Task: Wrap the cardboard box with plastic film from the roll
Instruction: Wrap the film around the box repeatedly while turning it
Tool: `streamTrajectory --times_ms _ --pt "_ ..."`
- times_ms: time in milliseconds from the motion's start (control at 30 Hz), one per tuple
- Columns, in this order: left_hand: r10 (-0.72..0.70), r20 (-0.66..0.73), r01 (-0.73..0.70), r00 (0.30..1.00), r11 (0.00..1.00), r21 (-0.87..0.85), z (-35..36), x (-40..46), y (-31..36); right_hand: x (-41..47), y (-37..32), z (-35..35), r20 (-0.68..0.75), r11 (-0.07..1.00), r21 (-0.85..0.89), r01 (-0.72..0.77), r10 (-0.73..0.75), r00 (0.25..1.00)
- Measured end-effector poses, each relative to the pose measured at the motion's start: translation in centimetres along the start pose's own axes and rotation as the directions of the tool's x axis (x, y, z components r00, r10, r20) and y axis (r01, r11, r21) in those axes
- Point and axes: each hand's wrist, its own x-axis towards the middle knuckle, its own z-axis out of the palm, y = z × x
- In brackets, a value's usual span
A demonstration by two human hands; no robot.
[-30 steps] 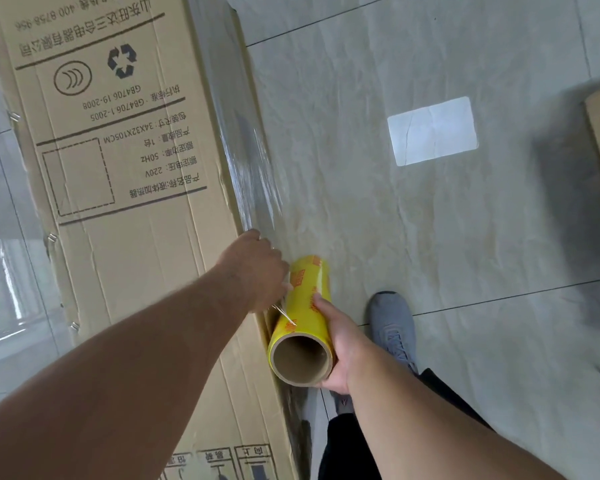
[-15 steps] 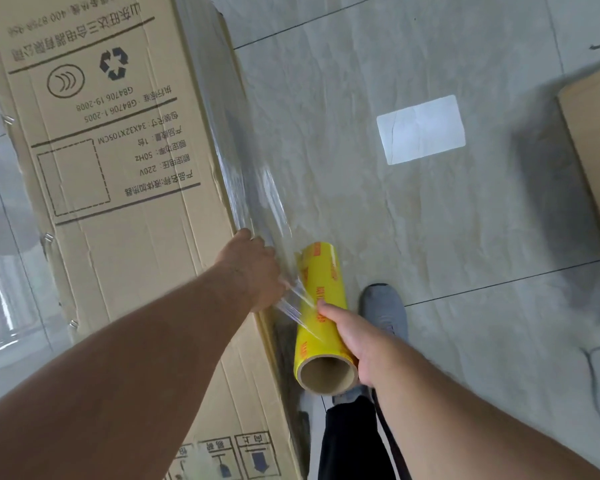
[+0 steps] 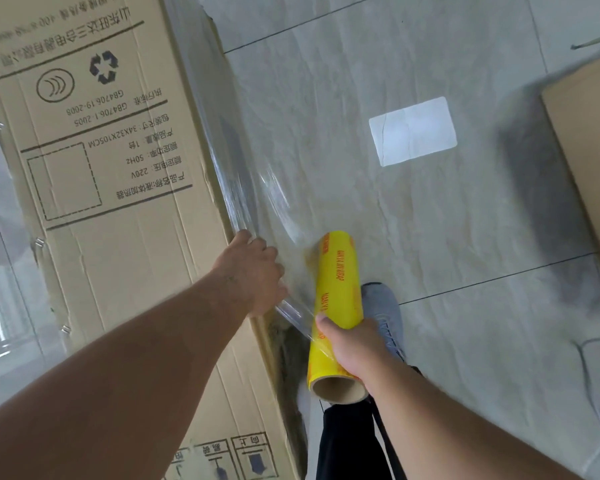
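Note:
A long cardboard box (image 3: 125, 244) with printed text and a recycling mark lies on the tiled floor at the left. My right hand (image 3: 355, 349) grips a yellow roll of plastic film (image 3: 336, 292) just right of the box's edge. Clear film (image 3: 274, 202) stretches from the roll to the box's right side. My left hand (image 3: 253, 275) rests on that edge and pins the film's end against the box; its fingers curl over the side, out of sight.
A second cardboard box (image 3: 589, 154) sits at the right edge. A white paper sheet (image 3: 413, 131) lies on the floor ahead. My grey shoe (image 3: 385, 317) stands under the roll. Film (image 3: 0, 306) shines on the floor left of the box.
My right hand has drawn the roll away from the box, to the right, and more clear film now spans the gap. My left hand stays on the box edge.

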Motion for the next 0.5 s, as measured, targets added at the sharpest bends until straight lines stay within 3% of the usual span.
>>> streamTrajectory --times_ms 67,133,267,500 --pt "-0.004 -0.013 0.004 1.000 1.000 -0.024 -0.1 0.5 0.4 0.2 -0.4 -1.0 0.020 0.996 -0.074 -0.048 0.050 0.999" --pt "-0.005 -0.016 0.005 1.000 1.000 -0.027 -0.1 1.1 0.8 0.1 -1.2 -1.9 0.130 0.979 -0.182 -0.090 0.115 0.985" --pt "-0.006 0.000 0.006 1.000 0.999 0.040 0.1 1.0 0.4 -0.3 -1.9 -1.2 0.270 0.966 -0.232 -0.115 0.178 0.946" --pt "-0.015 0.020 0.014 1.000 0.996 0.086 1.0 0.2 0.0 1.9 -1.1 3.7 0.162 0.962 -0.229 -0.151 0.190 0.968"
